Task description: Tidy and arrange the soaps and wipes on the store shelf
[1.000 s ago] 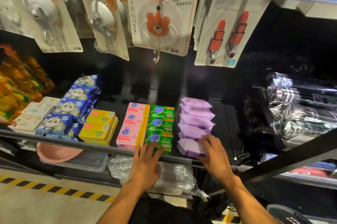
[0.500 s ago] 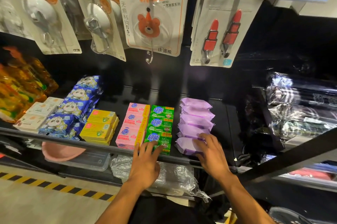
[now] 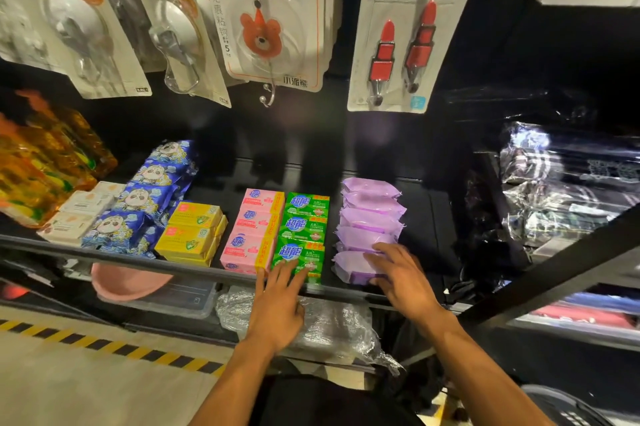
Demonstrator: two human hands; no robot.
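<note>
**Two hands on the front row**

Two flat hands, nothing gripped. My left hand (image 3: pixel 277 307) lies with straight fingers, tips touching the front green soap box (image 3: pixel 300 256) at the shelf rail (image 3: pixel 138 261). My right hand (image 3: pixel 405 283) rests spread on the front purple wipes pack (image 3: pixel 351 268), first of a row running back. Pink soaps (image 3: pixel 256 228) sit just beside the green, yellow soaps (image 3: pixel 192 235) further left.

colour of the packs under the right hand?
Pale purple packs, plain with no visible print; the right hand rests on the front one. Head view.
</note>
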